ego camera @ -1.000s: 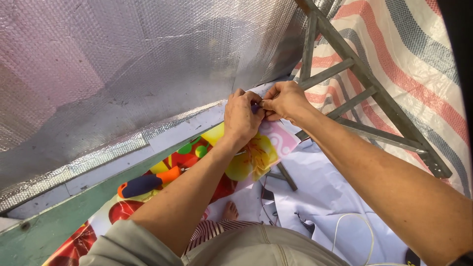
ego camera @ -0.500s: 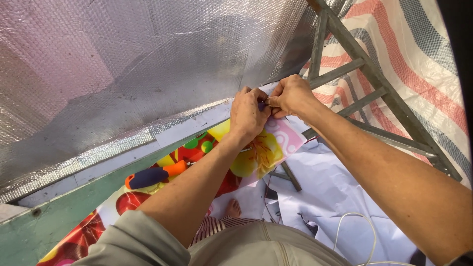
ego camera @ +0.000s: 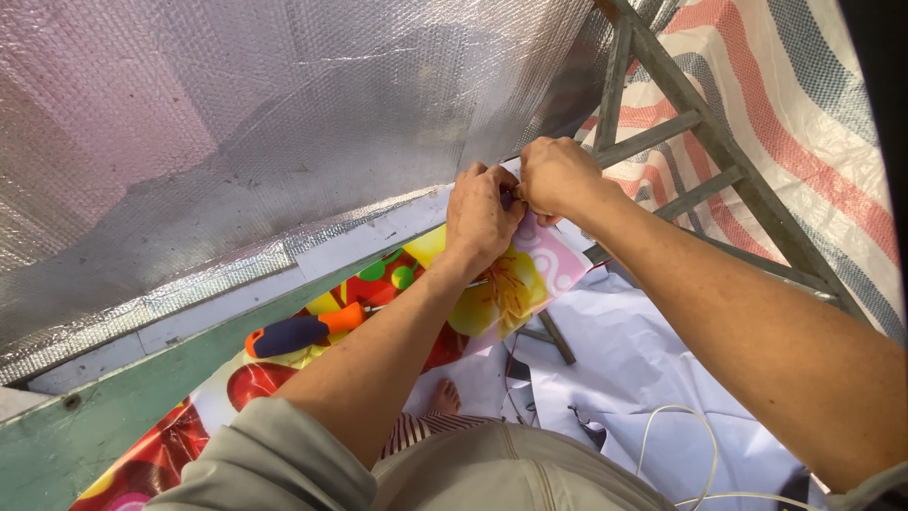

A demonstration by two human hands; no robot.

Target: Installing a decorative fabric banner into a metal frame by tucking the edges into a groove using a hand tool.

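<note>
Nearest, below both forearms, lie a white sheet (ego camera: 653, 360) and a thin white cord (ego camera: 676, 426); a bare foot (ego camera: 443, 396) shows beneath the left elbow. Left of the left forearm, a screwdriver (ego camera: 301, 329) with a blue and orange handle rests on a bright fruit-print cloth (ego camera: 492, 293).

Further out, the left hand (ego camera: 480, 216) and the right hand (ego camera: 558, 178) meet, fingertips pinched together on a small dark thing (ego camera: 509, 200) between them, right at the lower edge of the silver bubble foil (ego camera: 284, 142). Both hands are closed narrow around it; what it is cannot be told.

To do this pinching work well, it seems wise to keep the wrists steady, hold the foil edge taut, and let one hand anchor while the other works.

Beyond the right hand stand a grey metal frame (ego camera: 705, 132) and a striped tarp (ego camera: 804, 132).

Against the earlier pictures, the hands stay together at the same spot; the view has dipped slightly, showing more of the screwdriver.
</note>
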